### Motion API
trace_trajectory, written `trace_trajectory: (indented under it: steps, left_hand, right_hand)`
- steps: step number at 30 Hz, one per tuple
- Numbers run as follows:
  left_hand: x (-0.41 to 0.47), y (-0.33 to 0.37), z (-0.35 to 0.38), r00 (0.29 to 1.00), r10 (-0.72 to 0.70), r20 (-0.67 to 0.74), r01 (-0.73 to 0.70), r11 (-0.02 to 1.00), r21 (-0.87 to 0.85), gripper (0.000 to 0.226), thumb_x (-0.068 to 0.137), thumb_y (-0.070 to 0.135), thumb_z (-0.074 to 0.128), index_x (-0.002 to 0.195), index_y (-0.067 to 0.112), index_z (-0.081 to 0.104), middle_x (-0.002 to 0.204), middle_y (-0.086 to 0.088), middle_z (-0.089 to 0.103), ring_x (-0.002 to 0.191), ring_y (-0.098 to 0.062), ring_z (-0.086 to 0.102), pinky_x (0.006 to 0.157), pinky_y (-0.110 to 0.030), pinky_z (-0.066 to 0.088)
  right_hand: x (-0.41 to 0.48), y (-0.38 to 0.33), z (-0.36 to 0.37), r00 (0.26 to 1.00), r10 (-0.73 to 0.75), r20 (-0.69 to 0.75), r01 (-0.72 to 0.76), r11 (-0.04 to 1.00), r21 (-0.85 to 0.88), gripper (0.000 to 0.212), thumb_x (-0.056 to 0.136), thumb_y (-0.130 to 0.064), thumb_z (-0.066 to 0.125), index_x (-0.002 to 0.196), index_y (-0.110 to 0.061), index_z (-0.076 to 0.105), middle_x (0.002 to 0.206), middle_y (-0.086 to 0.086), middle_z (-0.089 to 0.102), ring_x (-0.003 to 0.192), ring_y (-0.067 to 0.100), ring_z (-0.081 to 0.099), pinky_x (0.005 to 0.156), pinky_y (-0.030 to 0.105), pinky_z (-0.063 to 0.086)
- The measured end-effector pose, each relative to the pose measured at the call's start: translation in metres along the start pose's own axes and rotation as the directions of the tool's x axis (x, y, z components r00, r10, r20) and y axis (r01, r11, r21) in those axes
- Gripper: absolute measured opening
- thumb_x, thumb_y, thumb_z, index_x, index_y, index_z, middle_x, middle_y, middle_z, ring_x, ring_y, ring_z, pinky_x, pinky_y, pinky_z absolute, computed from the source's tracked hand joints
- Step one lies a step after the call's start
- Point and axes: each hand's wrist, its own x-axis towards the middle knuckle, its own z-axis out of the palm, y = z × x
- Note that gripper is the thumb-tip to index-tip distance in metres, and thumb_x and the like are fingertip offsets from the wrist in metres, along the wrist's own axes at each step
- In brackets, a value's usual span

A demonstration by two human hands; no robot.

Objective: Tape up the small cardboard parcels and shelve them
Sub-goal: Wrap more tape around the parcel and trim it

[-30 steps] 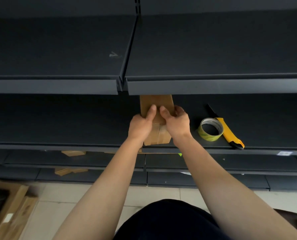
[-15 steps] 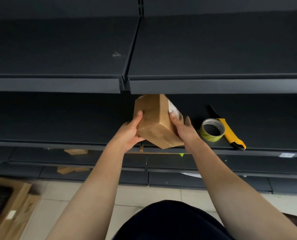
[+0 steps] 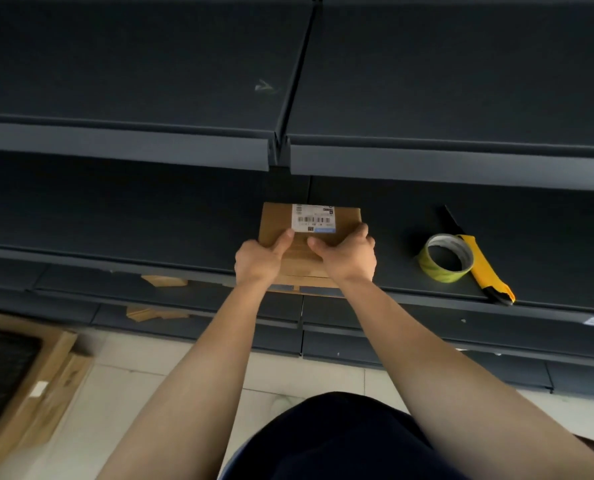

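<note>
A small brown cardboard parcel (image 3: pixel 277 221) with a white barcode label on top rests at the front of the dark middle shelf (image 3: pixel 115 216). My left hand (image 3: pixel 259 259) grips its near left corner, thumb on top. My right hand (image 3: pixel 349 252) holds the near right side, thumb pressed on the top face. A roll of yellow-green tape (image 3: pixel 446 258) lies on the same shelf to the right, with a yellow utility knife (image 3: pixel 482 268) beside it.
An upper shelf (image 3: pixel 427 161) overhangs just above the parcel. Lower shelves hold flat cardboard pieces (image 3: pixel 164 280). A large cardboard box (image 3: pixel 46 386) stands on the tiled floor at the lower left.
The parcel was turned over in my hands, from tilted on an edge to flat with the label face up. Both thumbs now rest on its top.
</note>
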Motion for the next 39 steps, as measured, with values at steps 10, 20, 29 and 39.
trace_trajectory:
  steps: [10,20,29,39]
  left_hand:
    - [0.009,-0.018,-0.003,0.996,0.064,0.055,-0.060,0.995,-0.077,0.048,0.081,0.067,0.053,0.078,0.019,0.058,0.080,0.001,0.063,0.070,-0.012,0.059,0.054,-0.023,0.039]
    - [0.004,-0.028,-0.014,0.974,0.080,0.212,-0.039,0.981,-0.189,0.063,0.088,0.062,0.046,0.126,0.014,0.052,0.120,-0.002,0.058,0.109,-0.020,0.056,0.095,-0.034,0.042]
    - [-0.011,-0.019,-0.021,0.977,0.123,-0.174,-0.165,0.953,-0.254,0.048,0.085,0.035,0.068,0.116,0.013,0.040,0.117,-0.006,0.046,0.108,-0.020,0.047,0.087,-0.028,0.040]
    - [-0.032,-0.014,-0.018,0.954,0.238,-0.180,-0.244,0.970,-0.013,0.065,0.084,0.039,0.068,0.130,0.006,0.037,0.136,-0.011,0.029,0.125,-0.025,0.029,0.104,-0.034,0.034]
  right_hand:
    - [0.004,0.032,-0.015,0.988,-0.143,-0.063,0.151,0.979,0.140,0.060,0.089,-0.032,0.065,0.143,-0.020,0.041,0.119,-0.003,0.061,0.105,0.015,0.058,0.083,0.019,0.039]
    - [0.003,0.054,-0.018,0.912,0.030,0.409,-0.311,0.700,0.642,0.056,0.087,-0.032,0.063,0.138,-0.022,0.044,0.120,0.004,0.064,0.106,0.022,0.062,0.093,0.041,0.050]
    - [-0.002,0.050,-0.011,0.897,0.024,0.441,-0.356,0.631,0.690,0.085,0.070,-0.056,0.074,0.141,-0.030,0.035,0.119,0.003,0.064,0.106,0.026,0.063,0.091,0.050,0.051]
    - [-0.012,0.037,0.004,0.962,0.016,0.272,-0.217,0.648,0.731,0.129,0.042,-0.063,0.078,0.148,-0.045,0.007,0.145,-0.001,0.035,0.125,0.027,0.045,0.103,0.052,0.041]
